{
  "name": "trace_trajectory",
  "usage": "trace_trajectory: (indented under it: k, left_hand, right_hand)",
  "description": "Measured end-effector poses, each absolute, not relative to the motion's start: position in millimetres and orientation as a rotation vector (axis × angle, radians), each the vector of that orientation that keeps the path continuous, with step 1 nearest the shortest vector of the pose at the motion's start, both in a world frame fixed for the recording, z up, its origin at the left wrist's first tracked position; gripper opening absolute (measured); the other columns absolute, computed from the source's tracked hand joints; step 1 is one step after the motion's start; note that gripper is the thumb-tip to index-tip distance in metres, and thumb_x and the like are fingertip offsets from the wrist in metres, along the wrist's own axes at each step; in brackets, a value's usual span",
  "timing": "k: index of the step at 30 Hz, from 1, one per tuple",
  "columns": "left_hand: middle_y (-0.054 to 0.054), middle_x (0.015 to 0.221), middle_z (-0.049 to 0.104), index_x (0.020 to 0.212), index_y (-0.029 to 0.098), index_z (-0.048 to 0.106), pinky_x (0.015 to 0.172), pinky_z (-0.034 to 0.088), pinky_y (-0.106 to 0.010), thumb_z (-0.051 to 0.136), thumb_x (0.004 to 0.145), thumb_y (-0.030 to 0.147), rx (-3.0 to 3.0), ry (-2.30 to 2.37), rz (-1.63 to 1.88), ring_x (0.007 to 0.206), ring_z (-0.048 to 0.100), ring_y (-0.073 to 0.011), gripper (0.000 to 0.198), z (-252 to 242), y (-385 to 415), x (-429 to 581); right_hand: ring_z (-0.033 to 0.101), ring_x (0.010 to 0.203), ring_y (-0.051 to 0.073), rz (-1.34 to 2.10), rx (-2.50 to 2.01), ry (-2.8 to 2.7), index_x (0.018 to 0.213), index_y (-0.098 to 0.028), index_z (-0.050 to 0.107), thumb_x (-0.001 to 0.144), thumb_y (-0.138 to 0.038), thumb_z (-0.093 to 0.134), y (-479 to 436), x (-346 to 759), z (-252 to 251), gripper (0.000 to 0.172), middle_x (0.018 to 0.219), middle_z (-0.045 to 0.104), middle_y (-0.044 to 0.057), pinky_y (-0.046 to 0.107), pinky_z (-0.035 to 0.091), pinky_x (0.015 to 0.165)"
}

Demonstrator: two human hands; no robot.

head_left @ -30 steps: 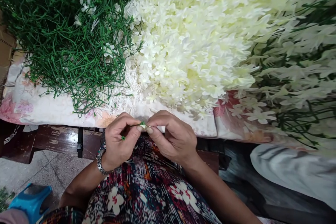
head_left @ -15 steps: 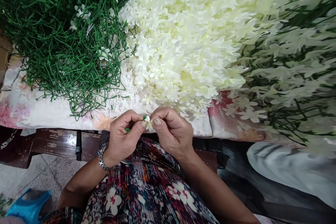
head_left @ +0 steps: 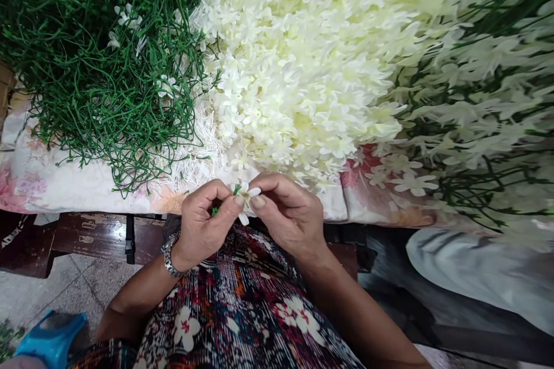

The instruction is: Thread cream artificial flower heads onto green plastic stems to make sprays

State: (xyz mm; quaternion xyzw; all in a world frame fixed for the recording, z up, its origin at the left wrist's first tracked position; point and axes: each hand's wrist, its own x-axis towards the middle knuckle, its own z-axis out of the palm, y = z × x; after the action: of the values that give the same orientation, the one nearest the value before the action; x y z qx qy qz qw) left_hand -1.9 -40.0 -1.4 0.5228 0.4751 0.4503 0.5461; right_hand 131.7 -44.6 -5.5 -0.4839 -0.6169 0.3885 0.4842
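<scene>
A small white artificial flower (head_left: 244, 197) with open petals is between my two hands, just in front of the table edge. My left hand (head_left: 208, 216) is closed in a pinch on a green plastic stem (head_left: 236, 189) right behind the flower; another green tip shows between its fingers. My right hand (head_left: 292, 213) pinches the flower's petals from the right, thumb against forefinger. Most of the stem is hidden inside my left hand. Beyond my hands lies a big heap of loose white flowers (head_left: 294, 98).
A mound of green stems (head_left: 112, 69) fills the left, with thin white strands (head_left: 201, 147) beside it. Flowers on stems (head_left: 497, 104) lie on the right. A floral cloth (head_left: 90, 184) covers the table. Below are a wooden bench (head_left: 99, 236) and a blue plastic object (head_left: 52, 340).
The flower's petals have spread and now show clearly between my fingers, where they were bunched before. My right hand has shifted slightly to the right.
</scene>
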Motion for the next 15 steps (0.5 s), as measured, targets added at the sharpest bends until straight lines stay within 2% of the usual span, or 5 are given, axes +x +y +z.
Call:
trace_trajectory:
  k: [4, 9, 12, 15]
  left_hand:
    - [0.004, 0.055, 0.038, 0.06, 0.015, 0.045, 0.042, 0.024, -0.019, 0.057, 0.074, 0.03, 1.054, 1.045, 1.051, 0.046, 0.031, -0.0042, 0.023, -4.2, -37.9, -4.4]
    - [0.006, 0.053, 0.036, 0.064, 0.015, 0.046, 0.037, 0.019, -0.016, 0.061, 0.071, 0.027, 0.836, 0.988, 1.048, 0.039, 0.025, -0.0008, 0.021, -11.0, -39.2, -11.1]
    - [0.006, 0.053, 0.038, 0.067, 0.014, 0.048, 0.037, 0.019, -0.016, 0.061, 0.072, 0.026, 0.819, 1.008, 1.047, 0.039, 0.027, -0.0007, 0.018, -12.2, -41.4, -14.4]
    - [0.005, 0.057, 0.04, 0.069, 0.014, 0.051, 0.036, 0.02, -0.016, 0.062, 0.071, 0.024, 0.853, 1.069, 1.089, 0.041, 0.029, -0.0009, 0.015, -12.2, -42.8, -16.5]
  right_hand:
    - [0.046, 0.056, 0.007, 0.619, -1.291, -1.568, 0.073, -0.019, 0.052, 0.075, -0.014, 0.05, -40.1, 132.7, -5.1, 0.005, 0.062, 0.051, -0.003, 0.021, 0.039, 0.052]
    - [0.054, 0.064, 0.011, 0.042, -1.357, -1.811, 0.091, -0.018, 0.055, 0.074, -0.012, 0.053, -27.3, 133.5, -10.8, 0.018, 0.073, 0.061, 0.003, 0.023, 0.044, 0.057]
    - [0.057, 0.068, 0.013, -0.103, -1.445, -1.951, 0.105, -0.017, 0.052, 0.077, -0.014, 0.049, -21.7, 133.4, -12.9, 0.028, 0.085, 0.063, 0.007, 0.024, 0.044, 0.056]
    - [0.058, 0.074, 0.014, -0.115, -1.437, -1.978, 0.11, -0.016, 0.05, 0.078, -0.014, 0.047, -22.8, 138.0, -10.2, 0.032, 0.093, 0.062, 0.009, 0.024, 0.045, 0.057]
